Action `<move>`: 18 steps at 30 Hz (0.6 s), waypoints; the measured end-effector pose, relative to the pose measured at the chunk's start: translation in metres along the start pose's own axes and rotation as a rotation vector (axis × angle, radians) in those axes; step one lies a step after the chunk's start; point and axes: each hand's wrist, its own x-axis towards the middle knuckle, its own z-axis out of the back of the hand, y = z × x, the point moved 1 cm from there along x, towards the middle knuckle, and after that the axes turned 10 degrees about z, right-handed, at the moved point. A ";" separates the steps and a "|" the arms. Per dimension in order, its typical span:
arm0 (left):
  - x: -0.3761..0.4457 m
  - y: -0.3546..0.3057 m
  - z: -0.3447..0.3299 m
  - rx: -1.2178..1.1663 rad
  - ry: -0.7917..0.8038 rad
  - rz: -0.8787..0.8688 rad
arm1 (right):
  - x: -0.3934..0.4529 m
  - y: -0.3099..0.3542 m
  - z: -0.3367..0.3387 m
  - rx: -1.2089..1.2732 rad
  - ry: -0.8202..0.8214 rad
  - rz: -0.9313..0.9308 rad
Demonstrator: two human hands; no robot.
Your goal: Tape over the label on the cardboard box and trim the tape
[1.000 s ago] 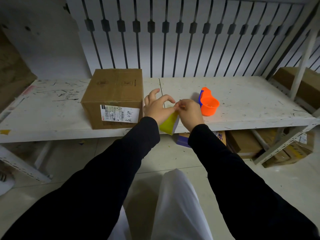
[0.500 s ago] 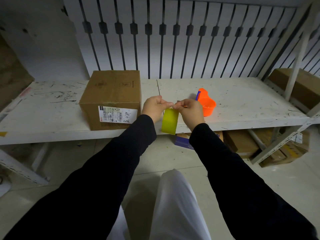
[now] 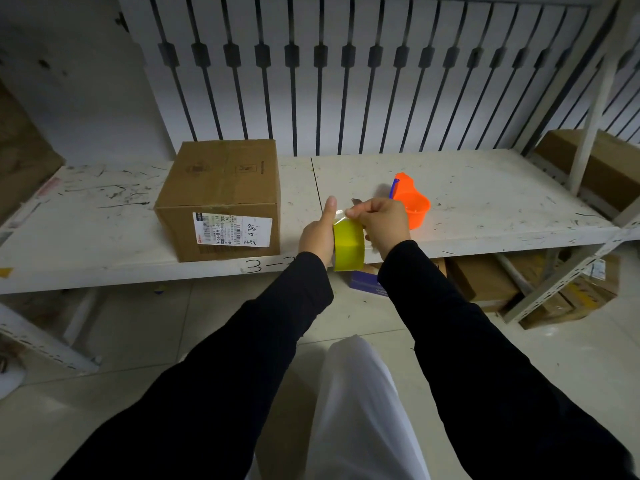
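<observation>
A brown cardboard box [image 3: 221, 188] stands on the white shelf [image 3: 485, 209], with a white printed label [image 3: 232, 229] on its front face. To its right, over the shelf's front edge, my left hand [image 3: 317, 233] grips a yellow tape roll [image 3: 348, 245], thumb pointing up. My right hand [image 3: 382, 220] pinches the clear free end of the tape at the top of the roll. Both hands are apart from the box.
An orange plastic cup [image 3: 414, 202] with a blue-handled tool in it stands just behind my right hand. Cardboard boxes [image 3: 481, 278] lie on the floor under the shelf, and another box [image 3: 602, 161] sits on the right-hand rack. A slatted white wall backs the shelf.
The roll has turned upright between my hands and my left thumb has lifted. My right fingers have peeled a short clear flap of tape off the top.
</observation>
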 end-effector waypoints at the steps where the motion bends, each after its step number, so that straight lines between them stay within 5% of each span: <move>1: -0.001 0.001 -0.002 -0.007 -0.010 -0.027 | 0.000 -0.002 0.001 0.011 -0.003 -0.010; 6: 0.002 0.002 -0.009 -0.029 0.017 -0.270 | 0.008 -0.005 0.011 0.101 -0.062 -0.062; 12: 0.003 -0.001 -0.025 -0.058 0.079 -0.361 | 0.017 -0.013 0.027 0.097 -0.137 -0.044; 18: 0.005 -0.014 -0.056 0.108 0.206 -0.396 | 0.022 -0.023 0.053 0.233 0.075 -0.115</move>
